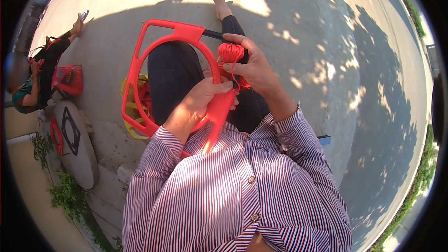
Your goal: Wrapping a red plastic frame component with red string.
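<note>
"What have you got?"

"My left hand (199,98) grips the red plastic ring-shaped frame (187,31) — it's over my dark-trousered left leg (172,67)."

"And opposite?"

"My right hand (255,67) pinches a wound bundle of thin red cord (231,52) — just beside the frame."

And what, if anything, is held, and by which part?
The left hand grips the rounded red plastic frame by its broad right side; the right hand holds the round red cord bundle from its right.

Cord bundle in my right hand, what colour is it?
The cord bundle is red, showing best in the head view.
</note>
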Available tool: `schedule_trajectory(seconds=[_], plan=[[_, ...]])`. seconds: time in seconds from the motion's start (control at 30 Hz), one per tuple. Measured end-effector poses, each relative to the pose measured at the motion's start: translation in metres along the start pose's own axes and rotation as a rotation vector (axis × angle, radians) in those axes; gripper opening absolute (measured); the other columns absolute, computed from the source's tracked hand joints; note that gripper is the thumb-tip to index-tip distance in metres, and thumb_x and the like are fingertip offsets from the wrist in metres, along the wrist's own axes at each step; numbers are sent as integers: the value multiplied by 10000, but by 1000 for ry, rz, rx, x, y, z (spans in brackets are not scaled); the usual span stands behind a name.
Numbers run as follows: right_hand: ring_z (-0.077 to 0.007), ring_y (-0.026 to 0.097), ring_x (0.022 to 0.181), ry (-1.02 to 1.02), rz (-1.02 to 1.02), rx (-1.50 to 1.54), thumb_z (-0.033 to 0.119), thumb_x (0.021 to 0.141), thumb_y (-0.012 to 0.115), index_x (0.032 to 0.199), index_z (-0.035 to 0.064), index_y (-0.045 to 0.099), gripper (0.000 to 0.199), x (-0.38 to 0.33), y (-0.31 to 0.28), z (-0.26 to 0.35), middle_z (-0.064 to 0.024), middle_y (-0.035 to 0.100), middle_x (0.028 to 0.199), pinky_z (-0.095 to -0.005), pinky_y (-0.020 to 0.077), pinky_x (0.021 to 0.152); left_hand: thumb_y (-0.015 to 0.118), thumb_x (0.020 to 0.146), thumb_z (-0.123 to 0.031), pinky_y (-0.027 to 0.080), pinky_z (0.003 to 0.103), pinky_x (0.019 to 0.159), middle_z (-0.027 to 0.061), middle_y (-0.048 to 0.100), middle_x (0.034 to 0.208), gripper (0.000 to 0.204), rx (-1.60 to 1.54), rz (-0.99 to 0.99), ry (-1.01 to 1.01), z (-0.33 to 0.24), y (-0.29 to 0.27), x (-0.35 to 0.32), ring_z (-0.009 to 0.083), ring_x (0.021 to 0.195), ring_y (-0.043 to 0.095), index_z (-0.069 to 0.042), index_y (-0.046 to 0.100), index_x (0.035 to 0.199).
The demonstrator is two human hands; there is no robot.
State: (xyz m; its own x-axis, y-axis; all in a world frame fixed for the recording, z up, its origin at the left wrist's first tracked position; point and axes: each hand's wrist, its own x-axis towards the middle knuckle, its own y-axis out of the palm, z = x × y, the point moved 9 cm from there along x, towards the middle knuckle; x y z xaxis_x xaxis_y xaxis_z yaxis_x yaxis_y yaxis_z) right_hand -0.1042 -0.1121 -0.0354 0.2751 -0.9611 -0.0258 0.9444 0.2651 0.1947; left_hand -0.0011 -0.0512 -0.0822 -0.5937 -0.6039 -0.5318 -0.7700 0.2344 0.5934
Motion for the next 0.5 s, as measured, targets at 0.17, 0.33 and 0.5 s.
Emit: schedule_trajectory(seconds=[0.17,0.33,0.5], plan=[[-143,619,997,-25,-218,109,-35,815,715,1270,11,509,502,-8,-12,11,-81,634,1083,-290,510,900,646,921,-181,606,362,629,141,641,895,218,14,22,-16,5,-2,1,240,733,694,12,563,978],[-134,614,982,-291,-404,340,14,868,692,1194,8,531,364,-28,-34,49,-70,634,1023,-282,513,872,655,911,-176,603,354,625,137,648,895,222,22,-6,-21,2,0,-1,235,731,693,12,566,989],[-184,639,930,-253,-335,-471,116,814,695,1207,17,490,454,-54,-51,76,-115,655,987,-310,506,793,622,933,-175,577,345,689,140,663,824,177,16,-3,-12,-4,-1,-6,222,736,679,-1,591,944]])
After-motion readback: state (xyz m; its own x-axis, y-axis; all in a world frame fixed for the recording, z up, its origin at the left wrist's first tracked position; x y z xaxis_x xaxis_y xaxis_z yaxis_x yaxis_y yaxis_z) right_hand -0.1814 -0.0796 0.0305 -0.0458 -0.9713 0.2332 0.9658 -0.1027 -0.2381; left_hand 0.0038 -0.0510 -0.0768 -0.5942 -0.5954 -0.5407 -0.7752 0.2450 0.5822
